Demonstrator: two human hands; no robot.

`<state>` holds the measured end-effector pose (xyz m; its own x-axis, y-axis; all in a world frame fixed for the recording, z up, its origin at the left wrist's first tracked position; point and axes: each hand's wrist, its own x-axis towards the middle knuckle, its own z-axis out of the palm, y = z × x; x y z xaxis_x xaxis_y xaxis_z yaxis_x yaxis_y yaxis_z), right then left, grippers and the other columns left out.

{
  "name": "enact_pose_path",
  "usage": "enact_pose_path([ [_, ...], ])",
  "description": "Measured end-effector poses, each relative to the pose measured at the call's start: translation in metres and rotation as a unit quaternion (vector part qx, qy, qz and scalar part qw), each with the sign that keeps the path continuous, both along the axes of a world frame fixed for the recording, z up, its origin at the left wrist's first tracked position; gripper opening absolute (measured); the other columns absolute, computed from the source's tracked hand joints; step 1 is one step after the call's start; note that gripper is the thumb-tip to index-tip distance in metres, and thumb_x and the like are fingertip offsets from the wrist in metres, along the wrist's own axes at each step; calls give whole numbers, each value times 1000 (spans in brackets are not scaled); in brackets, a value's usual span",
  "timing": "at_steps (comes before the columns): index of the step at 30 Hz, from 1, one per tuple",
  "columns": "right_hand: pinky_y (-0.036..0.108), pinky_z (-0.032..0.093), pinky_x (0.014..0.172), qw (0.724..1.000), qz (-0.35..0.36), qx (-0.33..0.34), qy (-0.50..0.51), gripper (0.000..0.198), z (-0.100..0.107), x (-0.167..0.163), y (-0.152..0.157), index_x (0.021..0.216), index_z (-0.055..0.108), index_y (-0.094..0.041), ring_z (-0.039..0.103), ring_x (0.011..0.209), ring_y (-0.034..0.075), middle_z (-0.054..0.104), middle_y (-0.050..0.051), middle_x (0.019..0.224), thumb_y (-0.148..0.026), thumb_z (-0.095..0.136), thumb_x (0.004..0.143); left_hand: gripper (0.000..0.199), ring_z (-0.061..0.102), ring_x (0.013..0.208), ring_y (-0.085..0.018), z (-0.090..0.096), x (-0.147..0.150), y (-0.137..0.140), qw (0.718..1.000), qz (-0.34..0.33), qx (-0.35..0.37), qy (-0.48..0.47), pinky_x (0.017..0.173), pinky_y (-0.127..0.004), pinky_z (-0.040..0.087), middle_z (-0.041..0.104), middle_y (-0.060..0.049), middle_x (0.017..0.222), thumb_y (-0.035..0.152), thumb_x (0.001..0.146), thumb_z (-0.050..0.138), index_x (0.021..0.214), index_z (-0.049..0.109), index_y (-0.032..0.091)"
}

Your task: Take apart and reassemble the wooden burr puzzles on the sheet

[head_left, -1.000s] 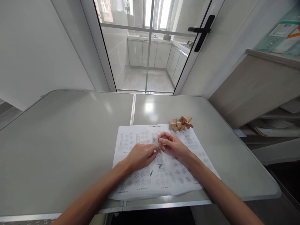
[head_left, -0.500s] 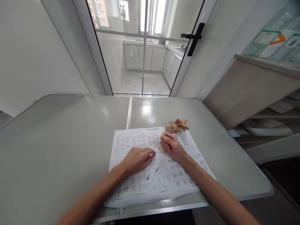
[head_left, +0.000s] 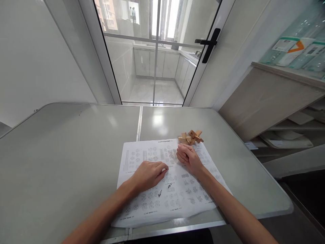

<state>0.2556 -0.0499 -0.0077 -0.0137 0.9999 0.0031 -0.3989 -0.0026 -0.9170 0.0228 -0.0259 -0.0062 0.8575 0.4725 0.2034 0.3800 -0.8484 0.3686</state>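
A large white paper sheet (head_left: 177, 200) printed with rows of small diagrams lies under both my hands. My left hand (head_left: 151, 173) rests palm down near its middle, fingers bent and together, with nothing visible in them. To its right, my right hand (head_left: 188, 157) is curled into a loose fist on the sheet, and no object shows in it. Just beyond those knuckles, at the sheet's far right corner, sits a cluster of interlocking wooden puzzle pieces (head_left: 191, 137). The two hands are apart, and neither visibly grips the wooden pieces.
The grey table (head_left: 76, 162) has a metal seam (head_left: 139, 123) running across it. Behind it stands a glass door (head_left: 142, 67) with a black handle (head_left: 210, 44). On the right, a shelf unit (head_left: 274, 91) carries packed plastic bottles (head_left: 294, 51).
My right hand has shifted slightly to the right and curled a little more. The left hand stays where it was. The wooden pieces have not moved on the table.
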Motion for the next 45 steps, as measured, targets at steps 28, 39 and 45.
enact_pose_path([
  [28,21,20,32,972,-5,-6,236,63,-3,27,11,53,37,-23,15,34,6,28,-9,40,-54,63,101,17,68,66,-13,1,1,-1,1000,1,-6,-15,61,-26,42,77,2,86,21,105,49,103,66,21],
  [39,23,17,30,968,-69,-11,240,70,-6,41,17,54,26,-25,9,32,7,25,-10,36,-69,56,98,23,66,65,-14,6,2,0,1000,5,-7,-4,61,-26,41,75,1,83,26,107,45,104,67,21],
  [45,23,17,30,968,-73,3,242,68,-11,46,18,55,26,-25,9,33,7,26,-10,37,-67,59,98,22,67,65,-14,7,2,0,1000,7,-8,1,62,-26,41,76,0,86,23,106,45,104,67,21],
])
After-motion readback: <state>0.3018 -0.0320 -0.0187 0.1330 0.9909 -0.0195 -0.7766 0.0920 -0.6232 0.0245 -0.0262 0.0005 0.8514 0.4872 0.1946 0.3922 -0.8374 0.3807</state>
